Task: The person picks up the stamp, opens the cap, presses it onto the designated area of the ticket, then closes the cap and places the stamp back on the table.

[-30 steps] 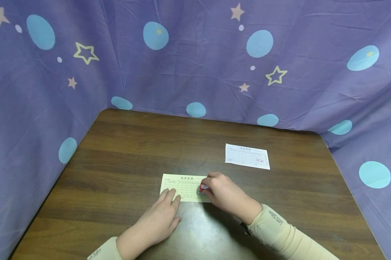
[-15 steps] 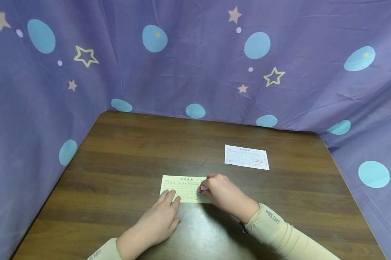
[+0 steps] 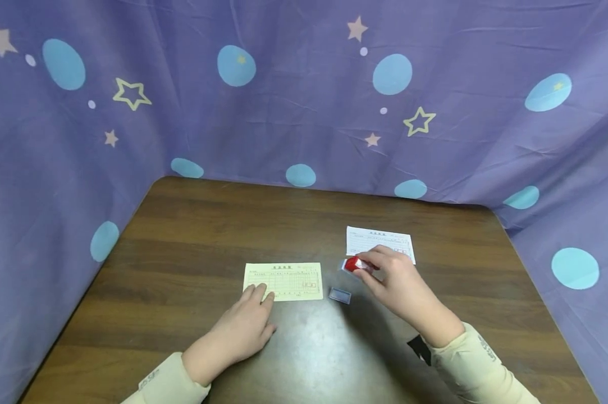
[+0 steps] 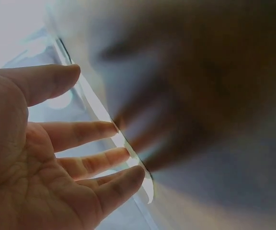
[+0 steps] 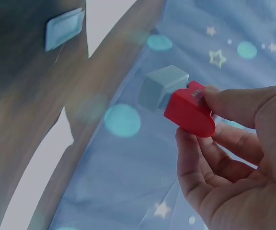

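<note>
A yellow printed slip point(image 3: 283, 274) lies on the table with a small red stamped mark point(image 3: 309, 285) at its right side. My left hand point(image 3: 240, 328) rests its fingertips on the slip's lower left edge, fingers extended. To the right, my right hand point(image 3: 402, 286) pinches a red stamp point(image 3: 353, 264) with a pale, see-through base, raised off the table. The right wrist view shows thumb and fingers around the stamp's red body point(image 5: 190, 110). A small rectangular grey cap point(image 3: 339, 295) sits on the table just right of the yellow slip.
A white printed slip point(image 3: 364, 238), also bearing a red mark, lies farther back, partly covered by my right hand. Purple curtains point(image 3: 304, 101) with stars and dots hang along the back and sides of the brown wooden table point(image 3: 208, 224).
My right hand has lifted the stamp from the yellow slip and moved right. The slip's red mark and the cap now show. My left hand stays on the slip.
</note>
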{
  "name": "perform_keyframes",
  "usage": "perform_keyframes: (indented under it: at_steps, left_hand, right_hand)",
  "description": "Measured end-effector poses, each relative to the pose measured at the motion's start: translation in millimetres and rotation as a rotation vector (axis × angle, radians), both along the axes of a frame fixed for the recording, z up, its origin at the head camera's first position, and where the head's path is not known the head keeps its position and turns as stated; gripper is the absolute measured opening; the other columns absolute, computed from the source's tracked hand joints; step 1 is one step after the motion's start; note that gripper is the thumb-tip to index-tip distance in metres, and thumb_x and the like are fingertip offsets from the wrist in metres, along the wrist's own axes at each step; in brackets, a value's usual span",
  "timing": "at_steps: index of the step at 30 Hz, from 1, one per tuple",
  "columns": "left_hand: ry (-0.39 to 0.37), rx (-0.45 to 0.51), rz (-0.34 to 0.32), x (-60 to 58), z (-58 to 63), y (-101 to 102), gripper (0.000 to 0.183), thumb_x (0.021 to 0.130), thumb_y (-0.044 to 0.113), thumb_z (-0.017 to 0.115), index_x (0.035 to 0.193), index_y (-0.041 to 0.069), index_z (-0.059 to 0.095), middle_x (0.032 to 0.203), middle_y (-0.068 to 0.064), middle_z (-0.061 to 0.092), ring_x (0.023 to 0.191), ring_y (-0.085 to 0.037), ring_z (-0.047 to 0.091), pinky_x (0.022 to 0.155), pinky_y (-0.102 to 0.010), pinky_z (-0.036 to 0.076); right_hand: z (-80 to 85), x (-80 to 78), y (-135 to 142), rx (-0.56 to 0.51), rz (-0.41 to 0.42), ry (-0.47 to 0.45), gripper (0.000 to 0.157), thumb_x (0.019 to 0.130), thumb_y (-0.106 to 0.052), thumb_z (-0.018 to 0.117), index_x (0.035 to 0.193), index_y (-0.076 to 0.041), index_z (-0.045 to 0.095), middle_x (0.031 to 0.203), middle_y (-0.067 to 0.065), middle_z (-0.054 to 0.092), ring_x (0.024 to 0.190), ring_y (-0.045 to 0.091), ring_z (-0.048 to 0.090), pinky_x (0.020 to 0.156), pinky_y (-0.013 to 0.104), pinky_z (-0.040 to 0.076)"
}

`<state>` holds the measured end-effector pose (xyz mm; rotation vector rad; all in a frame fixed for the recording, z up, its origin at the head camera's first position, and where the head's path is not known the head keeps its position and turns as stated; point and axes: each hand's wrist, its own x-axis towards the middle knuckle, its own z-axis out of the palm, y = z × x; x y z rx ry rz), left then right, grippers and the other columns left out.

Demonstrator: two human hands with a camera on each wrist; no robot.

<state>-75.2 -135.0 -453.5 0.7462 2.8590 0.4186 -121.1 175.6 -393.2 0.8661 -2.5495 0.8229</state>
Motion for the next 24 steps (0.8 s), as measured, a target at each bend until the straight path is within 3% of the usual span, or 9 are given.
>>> perform_keyframes:
  at_steps: [8,12,18,24]
  left_hand:
    - [0.027,-0.051,-0.022,-38.2,0.1,20,0.057,0.095,0.024,0.073,0.134,-0.014,0.056,0.137,-0.03,0.048,0.121,-0.044,0.049,0.093,-0.051,0.05]
    - [0.003,-0.079,-0.047,-51.7,-0.3,37,0.057,0.096,0.026,0.071,0.135,-0.013,0.056,0.139,-0.03,0.048,0.121,-0.042,0.049,0.092,-0.049,0.051]
    - [0.0,-0.096,-0.101,-60.2,0.0,63,0.052,0.096,0.028,0.07,0.132,-0.008,0.06,0.133,-0.024,0.053,0.113,-0.036,0.053,0.09,-0.046,0.052]
    - [0.005,-0.101,-0.146,-63.9,-1.6,85,0.051,0.097,0.033,0.068,0.132,-0.003,0.062,0.131,-0.02,0.054,0.111,-0.033,0.052,0.091,-0.045,0.051]
  right_hand:
    - [3.3,5.3,30,-0.049,-0.091,0.027,0.021,0.078,0.0,0.086,0.097,-0.002,0.076,0.085,-0.006,0.065,0.074,0.006,0.059,0.065,0.033,0.055]
    - [10.5,8.2,40,-0.073,-0.116,0.047,0.021,0.079,0.001,0.085,0.097,-0.006,0.076,0.086,-0.008,0.065,0.075,0.007,0.062,0.068,0.031,0.056]
    - [19.4,12.0,54,-0.066,-0.165,0.101,0.023,0.078,0.0,0.086,0.098,-0.007,0.076,0.085,-0.009,0.065,0.075,0.007,0.062,0.069,0.02,0.051]
    - [22.3,14.4,66,-0.068,-0.208,0.131,0.024,0.077,-0.002,0.086,0.098,-0.005,0.076,0.085,-0.007,0.067,0.075,0.008,0.062,0.069,0.02,0.049]
